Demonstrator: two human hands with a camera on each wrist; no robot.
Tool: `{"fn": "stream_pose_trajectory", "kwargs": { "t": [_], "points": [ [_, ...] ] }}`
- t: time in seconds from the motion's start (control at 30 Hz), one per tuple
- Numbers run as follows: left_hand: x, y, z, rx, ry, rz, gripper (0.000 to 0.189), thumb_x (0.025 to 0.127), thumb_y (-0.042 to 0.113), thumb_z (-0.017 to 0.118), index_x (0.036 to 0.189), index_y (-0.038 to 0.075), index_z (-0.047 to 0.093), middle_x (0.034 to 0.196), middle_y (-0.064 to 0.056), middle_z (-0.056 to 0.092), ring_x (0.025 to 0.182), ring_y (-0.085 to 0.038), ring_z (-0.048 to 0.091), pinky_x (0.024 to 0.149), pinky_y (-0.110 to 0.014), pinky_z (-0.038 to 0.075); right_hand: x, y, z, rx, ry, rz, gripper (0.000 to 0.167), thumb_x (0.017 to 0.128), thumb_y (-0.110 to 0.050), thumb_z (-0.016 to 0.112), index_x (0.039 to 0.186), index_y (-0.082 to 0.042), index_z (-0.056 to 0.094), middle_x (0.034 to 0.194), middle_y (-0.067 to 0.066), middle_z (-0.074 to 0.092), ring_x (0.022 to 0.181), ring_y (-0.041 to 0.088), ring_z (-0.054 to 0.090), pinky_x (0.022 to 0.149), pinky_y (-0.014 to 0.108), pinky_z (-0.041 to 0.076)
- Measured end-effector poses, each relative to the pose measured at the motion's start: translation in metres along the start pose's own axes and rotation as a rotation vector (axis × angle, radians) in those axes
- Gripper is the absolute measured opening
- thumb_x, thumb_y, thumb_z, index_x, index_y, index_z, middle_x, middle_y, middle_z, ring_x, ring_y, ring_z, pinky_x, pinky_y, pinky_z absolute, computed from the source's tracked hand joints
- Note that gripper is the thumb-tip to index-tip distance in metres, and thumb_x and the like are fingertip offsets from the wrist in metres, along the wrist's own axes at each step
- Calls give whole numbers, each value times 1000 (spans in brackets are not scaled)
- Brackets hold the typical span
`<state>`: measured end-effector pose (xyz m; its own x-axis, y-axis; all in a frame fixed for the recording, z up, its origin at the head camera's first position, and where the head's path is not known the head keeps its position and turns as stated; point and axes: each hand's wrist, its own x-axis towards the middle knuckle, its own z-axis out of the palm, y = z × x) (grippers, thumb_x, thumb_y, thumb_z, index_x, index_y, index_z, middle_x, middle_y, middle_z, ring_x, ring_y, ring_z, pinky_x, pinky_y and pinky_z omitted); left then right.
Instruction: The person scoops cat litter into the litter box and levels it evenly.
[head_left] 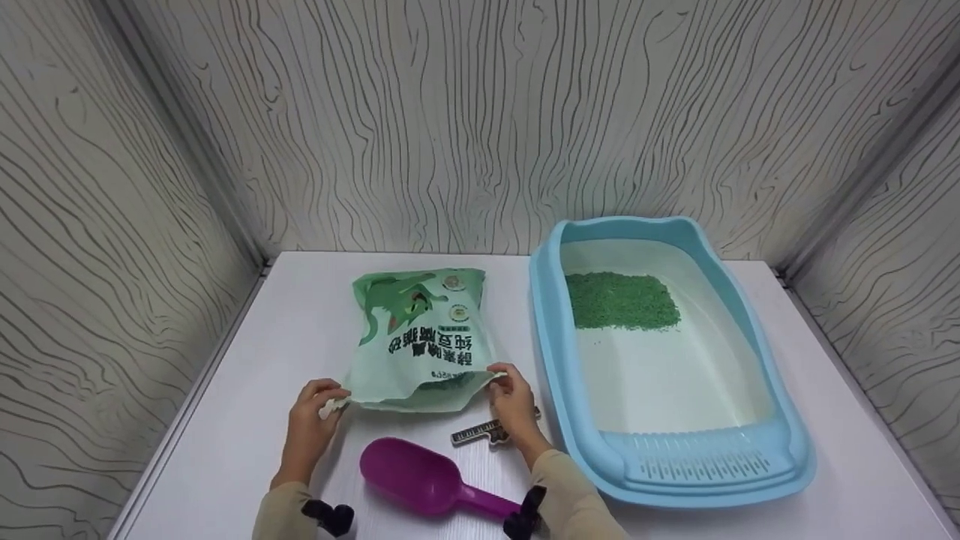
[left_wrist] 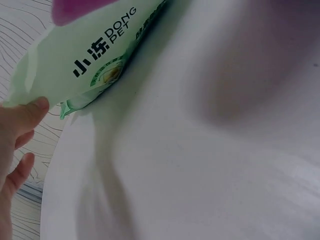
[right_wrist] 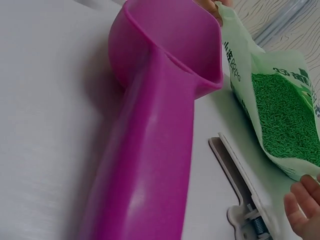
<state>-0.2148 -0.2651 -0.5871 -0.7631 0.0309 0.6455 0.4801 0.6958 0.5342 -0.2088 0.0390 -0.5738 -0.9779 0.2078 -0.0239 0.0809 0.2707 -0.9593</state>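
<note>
A pale green bag of cat litter [head_left: 420, 345] lies on the table with its mouth toward me. Its mouth gapes, and green litter pellets [right_wrist: 285, 120] show inside in the right wrist view. My left hand [head_left: 313, 412] pinches the left corner of the mouth, thumb [left_wrist: 32, 112] against the bag's face. At the opposite corner, my right hand [head_left: 514, 401] pinches the edge between thumb and fingers. Under the right hand lies a bag clip [head_left: 480, 433] with a piano-key pattern, partly covered. A purple scoop [head_left: 412, 476] rests between my forearms, its bowl empty.
To the right stands a light blue litter box [head_left: 555, 352] with a slotted front step. A patch of green litter [head_left: 622, 300] lies on its white floor, toward the back left. Wood-patterned walls [head_left: 450, 127] enclose the white table [head_left: 217, 435] at the back and sides.
</note>
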Motion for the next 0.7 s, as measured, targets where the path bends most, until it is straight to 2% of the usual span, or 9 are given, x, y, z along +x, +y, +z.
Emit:
{"fn": "stream_pose_trajectory", "kwargs": {
  "t": [0.13, 0.27, 0.37, 0.43, 0.57, 0.7],
  "points": [
    [0, -1, -1, -11, -28, -10, 30, 64, -18, 76, 86, 2, 73, 93, -11, 64, 84, -20, 61, 65, -26, 53, 4, 0, 4, -22, 46, -10, 24, 88, 8, 53, 107, -4, 62, 102, 19, 68, 88, 19, 62, 71, 22, 50],
    [1, 0, -4, -15, -90, -99, 27, 69, -15, 75, 89, 3, 74, 96, -11, 65, 88, -22, 63, 68, -31, 56, 4, 2, 5, -44, 92, -54, 20, 85, 6, 61, 103, -3, 66, 102, 19, 70, 89, 22, 66, 78, 27, 54],
    [0, 0, -5, -13, -119, -166, 25, 72, -13, 73, 89, 4, 74, 97, -13, 68, 89, -24, 66, 69, -30, 57, 4, 2, 3, -45, 125, -63, 17, 85, 3, 63, 101, -3, 67, 99, 19, 72, 87, 21, 67, 76, 25, 54],
    [0, 0, -5, -19, -117, -187, 23, 73, -13, 73, 89, 4, 74, 96, -13, 69, 88, -23, 67, 68, -29, 58, 4, 3, 2, -46, 145, -58, 15, 86, 1, 64, 100, -3, 68, 96, 18, 73, 84, 20, 67, 73, 22, 53],
    [0, -1, -4, -38, -108, -247, 15, 77, -6, 73, 87, 6, 74, 93, -12, 71, 86, -10, 66, 67, -23, 57, 5, 4, 1, -44, 161, -17, 12, 89, -2, 63, 100, -3, 68, 92, 17, 73, 83, 20, 69, 71, 23, 53],
    [1, -3, -3, -56, -102, -282, 10, 79, 0, 73, 87, 6, 73, 93, -11, 73, 85, -3, 65, 68, -21, 56, 6, 2, 1, -4, 165, 11, 12, 92, -4, 60, 101, 0, 67, 95, 20, 73, 87, 26, 71, 75, 28, 58]
  ]
}}
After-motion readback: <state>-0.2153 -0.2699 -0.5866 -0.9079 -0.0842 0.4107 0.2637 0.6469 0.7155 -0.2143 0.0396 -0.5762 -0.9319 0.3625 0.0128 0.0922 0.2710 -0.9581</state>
